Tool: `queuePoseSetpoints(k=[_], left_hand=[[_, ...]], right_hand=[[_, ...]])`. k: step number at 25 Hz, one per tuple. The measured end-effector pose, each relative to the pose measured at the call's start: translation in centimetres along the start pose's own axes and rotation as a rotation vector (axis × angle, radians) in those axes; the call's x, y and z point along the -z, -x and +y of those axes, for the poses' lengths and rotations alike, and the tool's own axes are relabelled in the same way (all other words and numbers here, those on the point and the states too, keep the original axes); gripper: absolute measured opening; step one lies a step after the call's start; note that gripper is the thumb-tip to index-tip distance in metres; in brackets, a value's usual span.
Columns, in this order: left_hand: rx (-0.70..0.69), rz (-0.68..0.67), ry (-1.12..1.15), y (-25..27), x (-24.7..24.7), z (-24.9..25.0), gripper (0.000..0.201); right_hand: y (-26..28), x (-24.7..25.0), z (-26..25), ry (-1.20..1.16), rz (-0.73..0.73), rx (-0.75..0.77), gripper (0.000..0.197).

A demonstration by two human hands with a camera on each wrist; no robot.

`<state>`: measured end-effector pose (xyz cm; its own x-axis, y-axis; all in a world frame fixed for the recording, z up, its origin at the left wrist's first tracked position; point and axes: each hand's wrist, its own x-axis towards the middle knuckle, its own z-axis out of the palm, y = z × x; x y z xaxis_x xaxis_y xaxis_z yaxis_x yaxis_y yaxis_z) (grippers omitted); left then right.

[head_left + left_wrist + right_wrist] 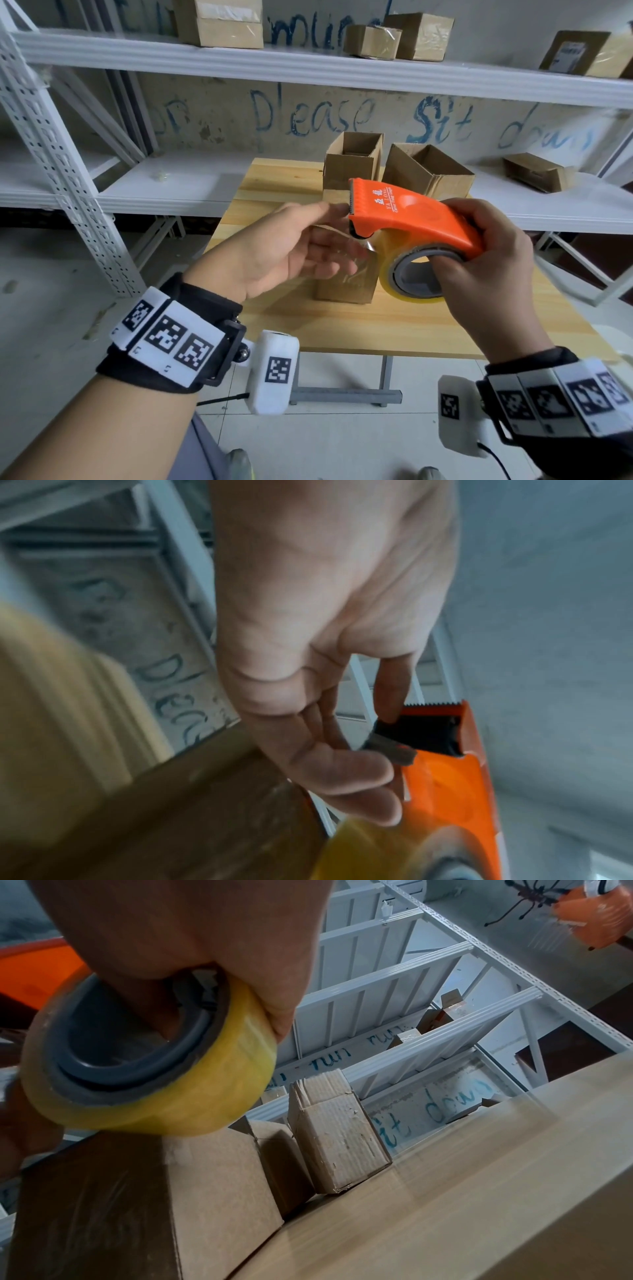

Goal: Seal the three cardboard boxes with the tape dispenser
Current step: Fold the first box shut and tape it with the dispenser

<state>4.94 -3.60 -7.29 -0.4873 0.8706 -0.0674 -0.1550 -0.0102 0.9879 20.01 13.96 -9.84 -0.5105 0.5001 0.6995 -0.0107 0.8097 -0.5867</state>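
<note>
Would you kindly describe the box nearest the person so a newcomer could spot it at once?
Start at the wooden table before the white shelving. Three cardboard boxes stand on it; the nearest box sits directly beneath the orange tape dispenser. Unlike the two open boxes behind, it is largely hidden by the hands.

Orange tape dispenser [411, 216] with white lettering, yellowish tape roll [192, 1096], brown cardboard boxes [352, 161], pale wood-grain bench [274, 185].

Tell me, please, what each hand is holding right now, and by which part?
The right hand grips the orange tape dispenser at its rear, fingers curled through the tape roll core. The left hand holds nothing; its fingertips reach the blade end.
</note>
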Motion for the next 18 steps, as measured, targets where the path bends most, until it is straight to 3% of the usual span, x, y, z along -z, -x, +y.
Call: queuePoseSetpoints(k=[3,7,12,18], left_hand=[[0.034,-0.037,0.189,-0.01,0.07,-0.02,0.029],[0.074,0.021,0.182,-0.17,0.41,0.10,0.020],[0.171,0.004,0.225,0.15,0.18,0.25,0.030],[0.132,0.132,0.154,0.36,-0.09,0.90,0.019]], right_hand=[[-0.10,-0.06,0.13,0.012,0.002,0.012,0.047],[-0.03,-0.02,0.20,0.015,0.000,0.021,0.047],[-0.01,0.06,0.35,0.038,-0.019,0.042,0.049],[-0.18,0.41,0.50,0.089,-0.021,0.066,0.055]])
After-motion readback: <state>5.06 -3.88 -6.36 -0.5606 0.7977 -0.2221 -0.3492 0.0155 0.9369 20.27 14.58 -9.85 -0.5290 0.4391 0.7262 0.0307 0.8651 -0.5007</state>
